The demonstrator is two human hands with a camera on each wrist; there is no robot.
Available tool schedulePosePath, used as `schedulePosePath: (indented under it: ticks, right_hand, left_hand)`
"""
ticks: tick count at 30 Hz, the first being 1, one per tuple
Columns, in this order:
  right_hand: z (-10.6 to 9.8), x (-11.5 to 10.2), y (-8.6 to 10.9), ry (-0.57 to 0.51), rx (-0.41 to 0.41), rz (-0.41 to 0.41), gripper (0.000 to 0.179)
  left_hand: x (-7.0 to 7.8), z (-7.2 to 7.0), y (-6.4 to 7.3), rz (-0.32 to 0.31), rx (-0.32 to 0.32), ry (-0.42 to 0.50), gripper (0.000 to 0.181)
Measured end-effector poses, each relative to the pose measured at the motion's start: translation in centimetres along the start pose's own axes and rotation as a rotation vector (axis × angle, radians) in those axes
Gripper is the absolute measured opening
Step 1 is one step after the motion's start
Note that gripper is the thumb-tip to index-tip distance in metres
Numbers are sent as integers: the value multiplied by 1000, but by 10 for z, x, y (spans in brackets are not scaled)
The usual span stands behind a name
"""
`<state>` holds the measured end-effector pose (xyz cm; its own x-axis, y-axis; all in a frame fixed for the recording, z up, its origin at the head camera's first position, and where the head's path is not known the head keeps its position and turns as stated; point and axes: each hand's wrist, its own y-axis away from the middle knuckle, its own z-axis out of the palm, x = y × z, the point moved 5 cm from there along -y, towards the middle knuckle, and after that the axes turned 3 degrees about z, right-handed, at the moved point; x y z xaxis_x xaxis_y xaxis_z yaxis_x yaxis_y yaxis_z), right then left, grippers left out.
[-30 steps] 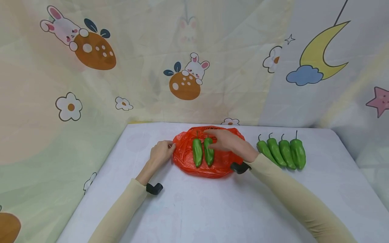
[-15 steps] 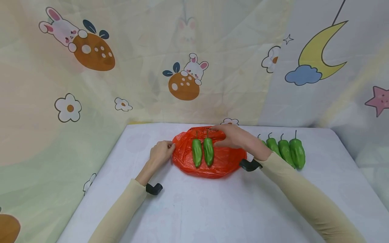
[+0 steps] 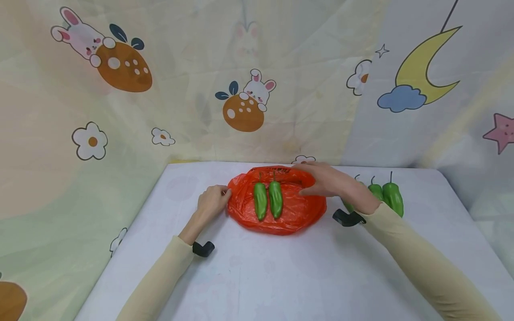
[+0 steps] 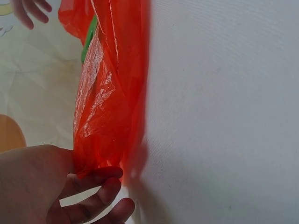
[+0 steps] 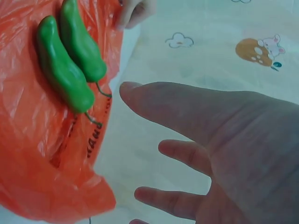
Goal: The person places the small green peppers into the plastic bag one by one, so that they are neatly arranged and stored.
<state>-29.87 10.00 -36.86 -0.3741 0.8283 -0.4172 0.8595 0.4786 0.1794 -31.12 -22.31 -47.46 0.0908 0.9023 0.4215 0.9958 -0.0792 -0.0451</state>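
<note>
Two green peppers (image 3: 260, 201) lie side by side on a red plastic bag (image 3: 297, 216), stems toward the back. My left hand (image 3: 213, 201) pinches the bag's left edge; in the left wrist view the red film (image 4: 105, 126) runs between thumb and fingers. Above the bag's right side is my right hand (image 3: 326, 179), holding nothing. Its fingers are spread and apart from both peppers in the right wrist view, where the right hand (image 5: 233, 149) is beside the bag (image 5: 28, 154). More green peppers (image 3: 392, 197) lie on the right, partly hidden behind my right wrist.
A white table (image 3: 265, 276) carries everything. Patterned cloth (image 3: 180, 89) hangs close behind it and along the left side. A dark camera band (image 3: 348, 218) sits on my right wrist, another band (image 3: 203, 249) on my left.
My right hand has moved right, from over the right-hand pepper on the bag toward the peppers at the right. That pepper now stands a little straighter. My left hand stays at the bag's edge.
</note>
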Motion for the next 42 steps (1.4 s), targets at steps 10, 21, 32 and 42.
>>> schedulePosePath:
  ticks: [10, 21, 32, 42]
  right_hand:
    - [-6, 17, 17, -21, 0, 36, 78]
    - [-9, 43, 27, 0, -4, 51, 80]
    - [-16, 70, 38, 22, -25, 74, 82]
    - [-31, 106, 54, 42, -48, 118, 82]
  left_hand:
    - [-1, 3, -1, -8, -12, 22, 33]
    - [-1, 4, 0, -17, -27, 24, 35]
    - [-3, 3, 0, -21, -16, 24, 35]
    - [-3, 4, 0, -23, -20, 19, 36]
